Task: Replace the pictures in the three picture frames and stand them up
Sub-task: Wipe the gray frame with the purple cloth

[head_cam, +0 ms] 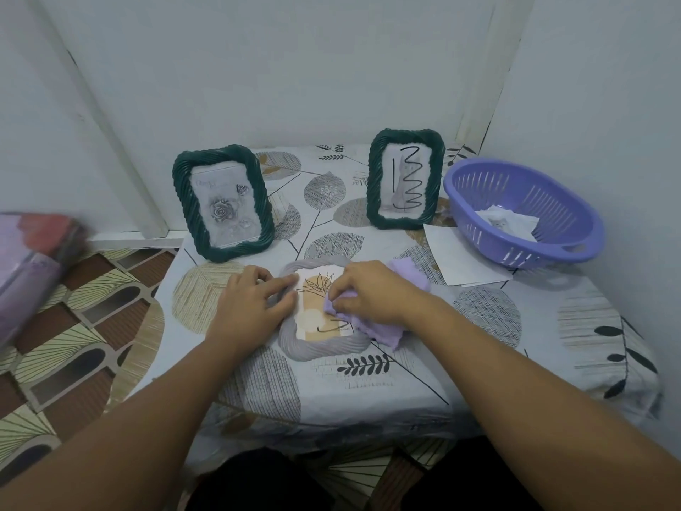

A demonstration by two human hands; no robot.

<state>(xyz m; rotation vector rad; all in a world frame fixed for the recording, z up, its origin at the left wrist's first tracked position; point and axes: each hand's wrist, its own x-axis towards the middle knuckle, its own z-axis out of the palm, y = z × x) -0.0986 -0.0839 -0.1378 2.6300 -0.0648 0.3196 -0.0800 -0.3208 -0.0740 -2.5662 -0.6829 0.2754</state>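
1. Centrally, a grey frame [320, 348] lies flat, face up, on the worktop [479, 381]; both hands cover parts of its rim and picture.
2. The left hand [254, 296] rests on the frame's left edge, fingers extended and slightly bent.
3. The right hand [376, 293] pinches a lilac cloth [368, 328] against the picture; the cloth hides the frame's right side.
4. Two dark green frames stand upright behind: the left green frame [223, 202] shows a faint rose print, the right green frame [405, 178] a pale print under black scribble.
5. A purple basket [523, 212] at the right holds a picture too small to read; loose paper sheets [460, 258] lie beside it.
6. A blurred bundle [33, 260] is cut off at the left edge.
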